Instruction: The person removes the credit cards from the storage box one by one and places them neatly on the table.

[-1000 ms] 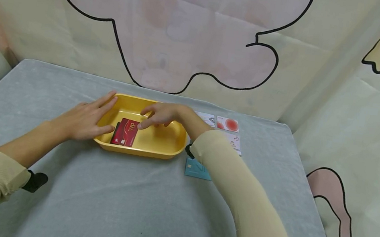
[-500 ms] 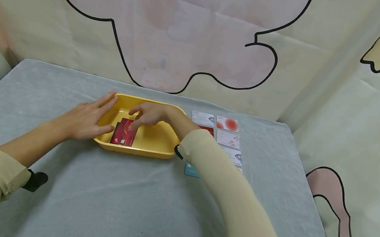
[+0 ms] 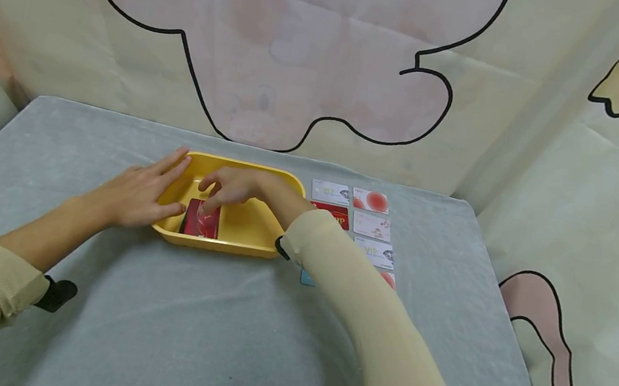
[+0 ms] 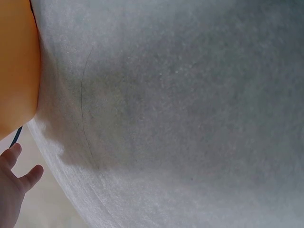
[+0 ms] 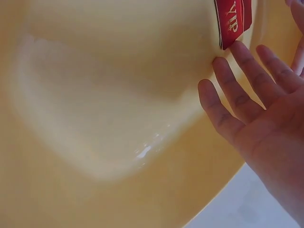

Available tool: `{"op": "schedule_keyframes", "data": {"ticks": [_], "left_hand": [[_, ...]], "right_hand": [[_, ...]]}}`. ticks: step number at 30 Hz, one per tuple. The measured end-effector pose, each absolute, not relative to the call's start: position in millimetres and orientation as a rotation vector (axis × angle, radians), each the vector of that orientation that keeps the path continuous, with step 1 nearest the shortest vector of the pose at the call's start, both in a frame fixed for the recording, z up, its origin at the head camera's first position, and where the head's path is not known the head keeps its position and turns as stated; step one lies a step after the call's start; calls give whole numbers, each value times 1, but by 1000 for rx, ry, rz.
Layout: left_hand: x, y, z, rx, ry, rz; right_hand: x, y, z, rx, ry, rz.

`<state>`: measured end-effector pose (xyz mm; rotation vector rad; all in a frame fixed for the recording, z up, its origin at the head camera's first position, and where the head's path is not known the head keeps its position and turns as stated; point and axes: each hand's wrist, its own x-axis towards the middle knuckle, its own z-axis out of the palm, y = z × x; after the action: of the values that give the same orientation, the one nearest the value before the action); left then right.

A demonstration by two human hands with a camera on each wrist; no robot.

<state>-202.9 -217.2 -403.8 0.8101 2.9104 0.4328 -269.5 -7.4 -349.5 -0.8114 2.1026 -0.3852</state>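
Note:
In the head view a red VIP card (image 3: 201,223) lies at the left end of a yellow tray (image 3: 254,250), over a dark card that shows only as a thin edge. My right hand (image 3: 236,186) reaches into the tray above this card, its thumb over the card's upper part. The right wrist view shows the right hand's fingers (image 5: 247,76) fairly straight, one fingertip at the edge of the red card (image 5: 232,21). My left hand (image 3: 139,195) rests at the tray's left rim with fingers spread. Only part of it shows in the left wrist view.
Right of the tray, several cards lie in rows: a white VIP card (image 3: 330,192), a red-dotted card (image 3: 370,201), a red card (image 3: 332,214) and others. My right sleeve (image 3: 355,292) hides some of them. Grey cloth (image 3: 194,335) covers the table; a printed curtain (image 3: 328,57) hangs behind.
My right hand has moved left and now covers the top part of the red card. More cards right of the tray have come into sight. My left hand stays put.

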Motion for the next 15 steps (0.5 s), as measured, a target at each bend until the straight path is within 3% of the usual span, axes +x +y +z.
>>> {"op": "schedule_keyframes", "data": {"ticks": [15], "left_hand": [[-203, -217, -404, 816, 2920, 418]], "right_hand": [[-268, -13, -351, -740, 2070, -392]]}}
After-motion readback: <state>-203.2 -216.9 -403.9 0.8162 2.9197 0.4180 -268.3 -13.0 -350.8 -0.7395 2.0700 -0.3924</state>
